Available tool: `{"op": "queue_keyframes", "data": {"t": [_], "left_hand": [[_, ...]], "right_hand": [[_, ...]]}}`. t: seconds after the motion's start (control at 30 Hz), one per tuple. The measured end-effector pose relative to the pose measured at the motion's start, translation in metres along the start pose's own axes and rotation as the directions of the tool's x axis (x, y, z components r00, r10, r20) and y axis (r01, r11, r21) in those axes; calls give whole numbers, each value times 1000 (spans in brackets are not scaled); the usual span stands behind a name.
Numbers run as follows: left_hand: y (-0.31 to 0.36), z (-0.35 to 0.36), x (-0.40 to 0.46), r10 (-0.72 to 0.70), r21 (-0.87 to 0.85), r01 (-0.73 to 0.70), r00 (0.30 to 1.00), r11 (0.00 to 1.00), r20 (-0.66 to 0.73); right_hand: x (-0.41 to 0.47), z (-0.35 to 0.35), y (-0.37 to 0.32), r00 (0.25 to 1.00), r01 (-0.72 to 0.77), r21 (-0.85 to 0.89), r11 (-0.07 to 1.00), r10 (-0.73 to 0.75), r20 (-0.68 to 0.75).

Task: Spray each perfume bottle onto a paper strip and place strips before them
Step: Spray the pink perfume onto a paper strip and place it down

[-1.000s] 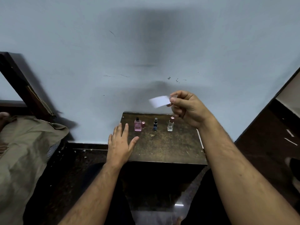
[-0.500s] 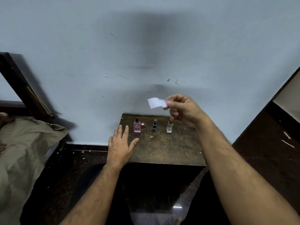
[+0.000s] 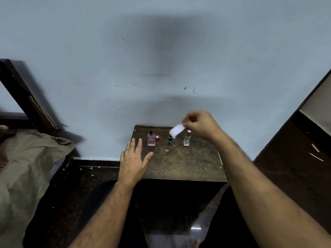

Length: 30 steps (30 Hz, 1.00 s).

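Three small perfume bottles stand in a row near the back of a dark wooden table (image 3: 186, 163): a pink bottle (image 3: 151, 139) with its pink cap (image 3: 157, 138) standing beside it, a dark blue bottle (image 3: 170, 140), and a clear bottle (image 3: 186, 139) with a rosy cap on. My right hand (image 3: 201, 125) hovers above the clear bottle, pinching a white paper strip (image 3: 177, 131) that hangs down-left over the blue bottle's top. My left hand (image 3: 133, 161) rests flat with spread fingers at the table's left edge, holding nothing.
A pale blue wall (image 3: 161, 59) rises right behind the table. A khaki cloth (image 3: 26, 167) lies over furniture at the left, under a dark wooden frame (image 3: 23, 97). Dark wooden furniture (image 3: 295, 158) stands at the right. My legs are below the table's front edge.
My right hand has dropped lower toward the bottles and the strip now tilts downward over the blue bottle. The left hand has stayed in place.
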<state>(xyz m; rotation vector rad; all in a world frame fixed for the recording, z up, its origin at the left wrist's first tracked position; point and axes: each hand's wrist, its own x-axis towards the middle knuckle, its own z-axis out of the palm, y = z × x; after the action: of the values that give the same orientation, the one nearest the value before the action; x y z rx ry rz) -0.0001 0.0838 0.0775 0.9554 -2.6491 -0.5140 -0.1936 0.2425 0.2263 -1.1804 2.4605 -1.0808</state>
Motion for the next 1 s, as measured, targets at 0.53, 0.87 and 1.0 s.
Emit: {"op": "queue_keyframes", "data": {"t": [0.53,0.87,1.0], "left_hand": [[-1,0,-1,18,-11,-18,1000,1000,-4],[-1,-1,1,13,-14,-13,1000,1000,1],[-2,0,1,5,-17,-5,1000,1000,15]], "right_hand": [[-6,-12,-1,975,-144,788,598,-50,215],[-4,-8,-10,985,7,603,798,-110,134],[-5,-10,-17,975,-105,766,634,-88,206]]}}
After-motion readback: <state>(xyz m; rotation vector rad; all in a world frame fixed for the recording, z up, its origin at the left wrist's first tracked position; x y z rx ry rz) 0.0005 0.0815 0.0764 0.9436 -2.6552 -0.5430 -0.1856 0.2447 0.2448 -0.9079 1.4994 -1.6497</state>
